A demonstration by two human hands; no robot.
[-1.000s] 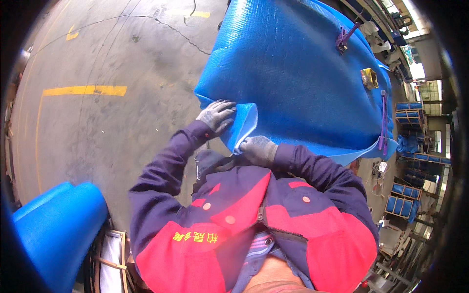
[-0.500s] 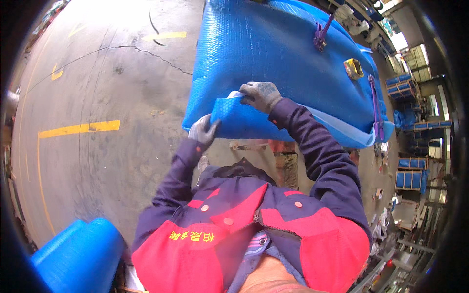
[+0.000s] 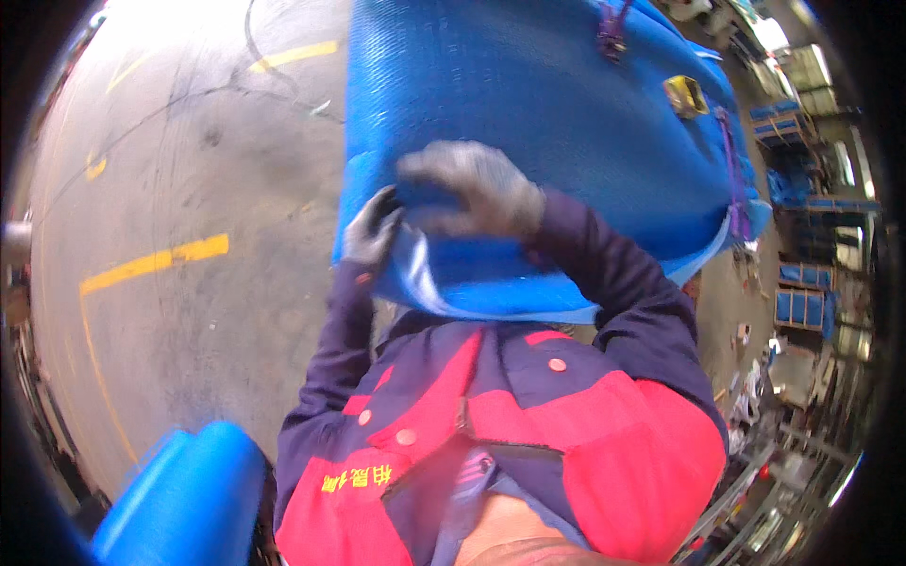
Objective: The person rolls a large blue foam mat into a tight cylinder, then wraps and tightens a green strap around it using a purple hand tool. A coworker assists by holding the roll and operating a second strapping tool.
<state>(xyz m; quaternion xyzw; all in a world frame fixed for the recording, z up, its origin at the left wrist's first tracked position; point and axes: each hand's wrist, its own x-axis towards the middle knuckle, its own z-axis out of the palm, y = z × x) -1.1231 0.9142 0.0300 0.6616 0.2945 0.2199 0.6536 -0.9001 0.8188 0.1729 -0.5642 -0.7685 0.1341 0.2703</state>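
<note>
A large bundle is wrapped in a blue bubble-textured sheet (image 3: pixel 538 123) in front of me. My left hand (image 3: pixel 371 229), in a grey glove, is closed at the sheet's near left corner, with its fingers curled over the edge. Beside it, a pale fold (image 3: pixel 416 267) of the sheet runs down toward my body. My right hand (image 3: pixel 477 189), gloved too, is over the sheet just right of the left one. It is smeared by motion, but thumb and fingers look apart with blue showing between them.
On the bundle lie a yellow roll of tape (image 3: pixel 685 96) and purple ratchet straps (image 3: pixel 731 174), one with a buckle (image 3: pixel 612 42). Blue rolls (image 3: pixel 189 495) stand at lower left. Yellow lines (image 3: pixel 156 263) mark the floor. Blue-wrapped crates (image 3: pixel 802 309) stand at far right.
My right hand has let go of the folded sheet edge and moved slightly left. My left hand has shifted up and left. The sheet's near edge now lies closer to my body.
</note>
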